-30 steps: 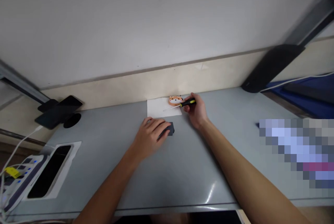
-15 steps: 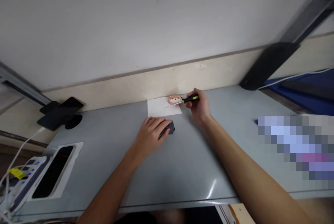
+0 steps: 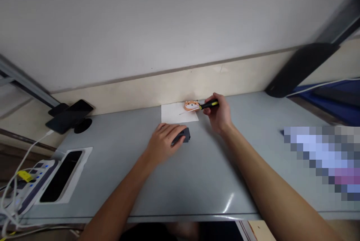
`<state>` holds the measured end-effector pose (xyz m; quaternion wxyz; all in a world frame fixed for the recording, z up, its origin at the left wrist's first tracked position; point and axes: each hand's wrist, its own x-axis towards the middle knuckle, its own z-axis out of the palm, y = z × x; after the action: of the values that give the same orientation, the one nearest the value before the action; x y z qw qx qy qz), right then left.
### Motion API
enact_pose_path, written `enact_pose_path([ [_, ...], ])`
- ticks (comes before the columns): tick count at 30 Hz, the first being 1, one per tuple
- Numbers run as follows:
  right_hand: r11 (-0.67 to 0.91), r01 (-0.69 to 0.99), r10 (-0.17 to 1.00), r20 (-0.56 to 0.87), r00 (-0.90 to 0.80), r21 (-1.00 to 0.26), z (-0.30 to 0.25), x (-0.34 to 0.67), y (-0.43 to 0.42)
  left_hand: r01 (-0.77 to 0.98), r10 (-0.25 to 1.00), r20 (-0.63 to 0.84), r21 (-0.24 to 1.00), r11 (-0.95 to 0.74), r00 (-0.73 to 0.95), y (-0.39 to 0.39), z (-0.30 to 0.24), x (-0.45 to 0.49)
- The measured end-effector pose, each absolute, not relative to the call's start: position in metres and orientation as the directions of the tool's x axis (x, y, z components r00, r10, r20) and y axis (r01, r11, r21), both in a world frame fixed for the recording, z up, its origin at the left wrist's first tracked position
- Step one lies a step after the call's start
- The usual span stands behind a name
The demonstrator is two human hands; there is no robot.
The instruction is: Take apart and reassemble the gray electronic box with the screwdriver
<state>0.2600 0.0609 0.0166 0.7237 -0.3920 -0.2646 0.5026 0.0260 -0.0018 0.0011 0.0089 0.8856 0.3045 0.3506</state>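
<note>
**Screwdriver [image 3: 208,104], black-and-yellow handle: in the right hand, far side of the table**

Location: above the back of the grey table [image 3: 197,173], close to the wall. Its thin shaft slants left and down over a white paper sheet [image 3: 174,114], passing just in front of a small orange animal-face piece [image 3: 191,105]. Whether the tip touches the paper cannot be made out.

Hidden: the rear of the handle is inside the right hand [image 3: 221,115], whose fingers are closed round it. A dark grey block [image 3: 185,135] is mostly covered by the left hand [image 3: 164,141], and only its right end shows. A pixelated patch masks part of the table at the right.

Pose: both forearms reach forward from the near edge. The right wrist is raised off the table. The left hand lies palm down, fingers curled over the block and holding it just in front of the paper.

Also present: a phone on a stand [image 3: 70,115] and a power strip [image 3: 28,184], both well to the left.
</note>
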Motion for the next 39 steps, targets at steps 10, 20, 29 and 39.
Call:
enact_pose_path([
  [10,0.241,-0.312,0.904,0.096,0.417,-0.919,0.024,0.262,0.054,0.531,0.628,0.477,0.339,-0.777,0.614,-0.002,0.016,0.013],
  [20,0.471,-0.114,0.820,0.388,0.420,-0.874,0.087,0.266,0.038,0.434,0.818,0.235,0.752,-0.496,0.525,0.014,0.001,-0.003],
  [29,0.224,-0.445,0.942,0.077,0.325,-0.867,0.038,0.275,0.040,0.352,0.842,0.296,0.808,-0.472,0.451,0.007,-0.012,0.011],
  [39,0.212,-0.257,0.934,0.117,0.338,-0.943,0.014,0.278,0.047,0.404,0.938,0.109,0.882,-0.245,0.330,0.013,-0.017,0.015],
])
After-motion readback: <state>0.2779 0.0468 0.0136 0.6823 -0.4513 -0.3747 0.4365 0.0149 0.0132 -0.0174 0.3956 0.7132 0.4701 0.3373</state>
